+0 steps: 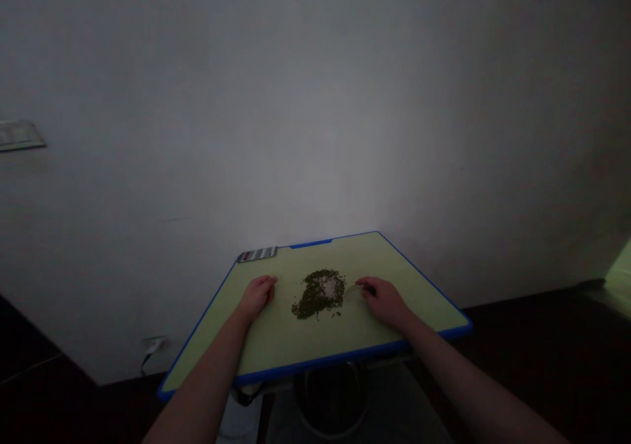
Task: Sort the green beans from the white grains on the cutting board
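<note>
A loose heap of small dark green grains (pixel 318 294) lies in the middle of a pale green board with a blue rim (pixel 320 363). My left hand (pixel 257 297) rests on the board to the left of the heap, its fingers curled and nothing visible in them. My right hand (pixel 384 301) lies to the right of the heap, fingertips drawn together around a pale, translucent curved piece (pixel 353 289). The dim light hides that piece's exact shape. A few stray grains are scattered around the heap's edge.
A grey-and-red strip (pixel 257 254) lies at the board's far left corner. A plain wall rises just behind the board, with a plugged-in socket (pixel 154 345) low down. A round dark container (pixel 332 398) stands under the board on the dark floor.
</note>
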